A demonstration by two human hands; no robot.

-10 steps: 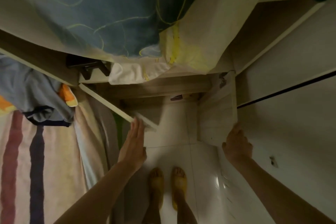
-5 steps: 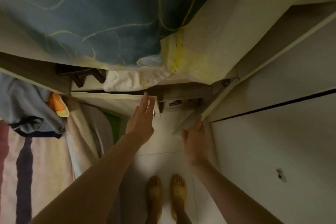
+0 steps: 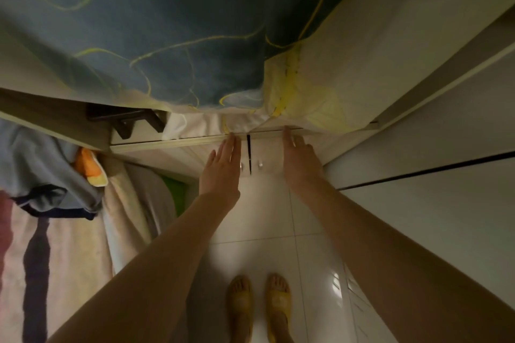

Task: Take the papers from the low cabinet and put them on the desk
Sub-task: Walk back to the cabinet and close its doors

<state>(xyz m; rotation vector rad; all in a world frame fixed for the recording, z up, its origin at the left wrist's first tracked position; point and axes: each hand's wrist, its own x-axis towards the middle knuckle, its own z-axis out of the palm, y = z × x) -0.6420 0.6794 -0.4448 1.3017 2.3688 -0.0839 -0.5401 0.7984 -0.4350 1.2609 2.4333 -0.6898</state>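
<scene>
The low cabinet (image 3: 267, 145) stands straight ahead under a blue and yellow cloth. Both pale doors are pushed closed, with only a thin dark gap between them and two small silver knobs (image 3: 250, 166) beside the gap. My left hand (image 3: 223, 167) lies flat against the left door, fingers together and stretched out. My right hand (image 3: 301, 161) presses flat on the right door. Neither hand holds anything. No papers are visible; the cabinet's inside is hidden.
A blue cloth with yellow lines (image 3: 167, 36) hangs over the cabinet top. A bed with striped bedding (image 3: 41, 245) and bundled clothes (image 3: 47, 175) fills the left. White wardrobe panels (image 3: 432, 203) line the right. My sandalled feet (image 3: 259, 306) stand on glossy white tiles.
Both cabinet doors swung from wide open to closed. My hands moved inward and forward with the doors and now rest flat on their fronts.
</scene>
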